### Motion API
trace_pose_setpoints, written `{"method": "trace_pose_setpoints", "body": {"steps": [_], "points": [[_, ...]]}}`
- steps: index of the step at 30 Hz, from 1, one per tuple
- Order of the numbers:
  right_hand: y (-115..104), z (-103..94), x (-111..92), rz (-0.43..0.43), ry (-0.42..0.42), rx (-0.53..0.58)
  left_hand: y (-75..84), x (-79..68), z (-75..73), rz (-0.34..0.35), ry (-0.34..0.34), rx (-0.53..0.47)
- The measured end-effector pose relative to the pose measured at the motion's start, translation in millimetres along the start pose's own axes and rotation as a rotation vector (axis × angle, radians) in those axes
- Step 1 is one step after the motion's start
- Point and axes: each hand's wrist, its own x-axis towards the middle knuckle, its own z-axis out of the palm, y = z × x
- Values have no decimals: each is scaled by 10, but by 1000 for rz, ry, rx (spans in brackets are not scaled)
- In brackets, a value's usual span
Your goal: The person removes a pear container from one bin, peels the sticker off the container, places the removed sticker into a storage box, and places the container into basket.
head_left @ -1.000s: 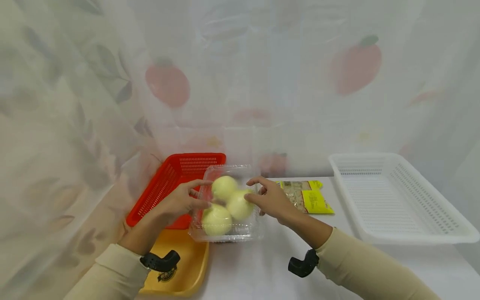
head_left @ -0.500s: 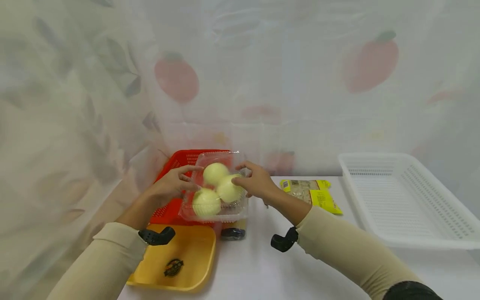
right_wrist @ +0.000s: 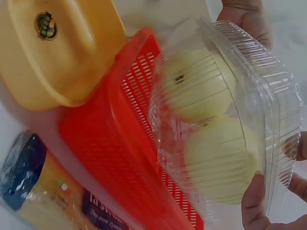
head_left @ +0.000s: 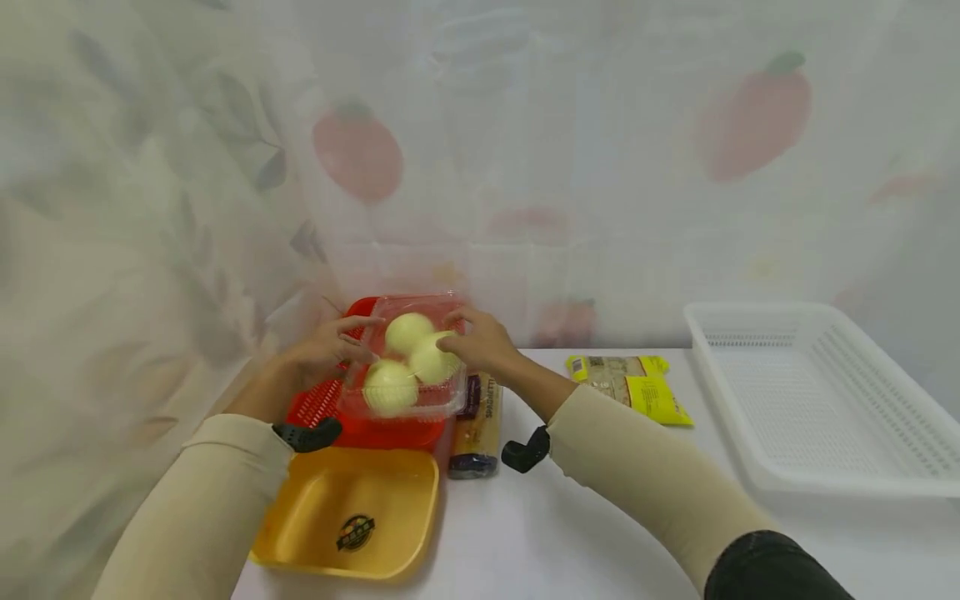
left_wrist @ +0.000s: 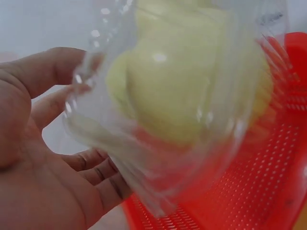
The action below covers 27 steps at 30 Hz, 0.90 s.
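Note:
A clear plastic clamshell box (head_left: 450, 404) holding pale yellow round fruits (head_left: 408, 333) hangs tilted over the red basket (head_left: 390, 433); three fruits show through it, their exact kind unclear. My left hand (head_left: 322, 350) grips the box's left edge, and in the left wrist view its thumb and fingers lie around the rim. The right hand (head_left: 483, 342) holds the opposite edge, with the thumb (right_wrist: 254, 196) on the box's side in the right wrist view. The box covers much of the basket's inside.
A yellow basin (head_left: 393, 500) stands in front of the red basket. Beside them lies a spaghetti pack (head_left: 476, 429). Further right are a yellow-and-clear food bag (head_left: 652, 396) and a large white basket (head_left: 716, 383). A printed curtain (head_left: 525, 167) hangs behind and at the left.
Both hands have carried the clamshell box leftward and away from me, over the red basket. The spaghetti pack, mostly hidden before, now shows. The view has shifted slightly.

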Motion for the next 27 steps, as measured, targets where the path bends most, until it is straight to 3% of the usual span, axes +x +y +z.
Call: {"method": "trace_pose_setpoints", "body": {"steps": [5,10,14,20,27], "points": [[-60,185,87,-3,10,-19,-48,-31,-176,-25,-25,17],[-99,389,171,19,-7,21,-139,-62,-349,-48,-15,40],[-103,510,227,22,-6,-19,-200,-84,-445,-68,4,67],[-92,564,263,24,27,-124,-256,-48,-475,-108,51,68],[-94,599,285,49,11,-142,-329,9,-473,-120,82,55]]}}
